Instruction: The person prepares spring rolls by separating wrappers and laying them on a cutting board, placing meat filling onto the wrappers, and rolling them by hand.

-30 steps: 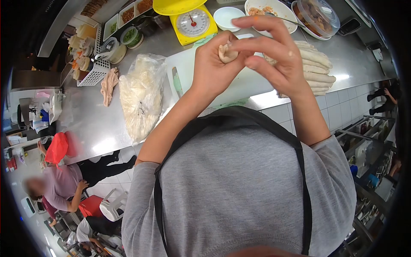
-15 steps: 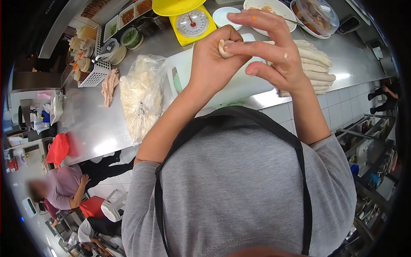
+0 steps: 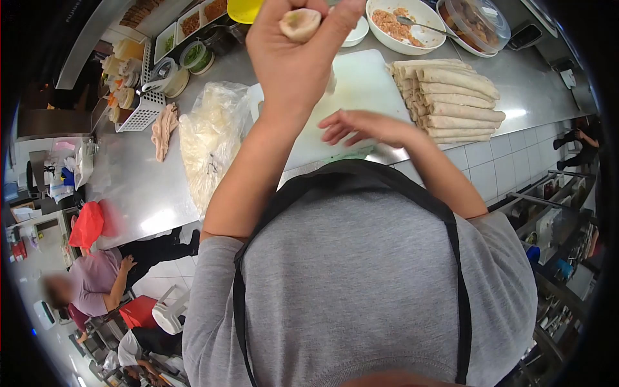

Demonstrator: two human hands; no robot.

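Observation:
My left hand (image 3: 290, 61) is raised near the top of the view, its fingers wrapped round a small hollow piece of dough (image 3: 300, 26). The opening of the dough faces up. Lower and to the right, my right hand (image 3: 364, 128) is over the near edge of the white cutting board (image 3: 367, 84), fingers apart and holding nothing. Right of the board lies a stack of long pale rolls (image 3: 451, 100). Behind it stands a white bowl of minced filling (image 3: 403, 29) with a spoon in it. A plastic bag of pale dough (image 3: 213, 142) lies left of the board.
A lidded container (image 3: 476, 24) stands at the back right. The yellow scale (image 3: 244, 9) is mostly hidden behind my left hand. A white basket of bottles (image 3: 138, 113) and a crumpled cloth-like item (image 3: 165, 131) are at the left. A person (image 3: 97, 277) stands beyond the counter's left end.
My left hand has risen, moving toward the back with the dough. My right hand has come away from the dough and dropped toward the board's near edge. The filling bowl is now less covered.

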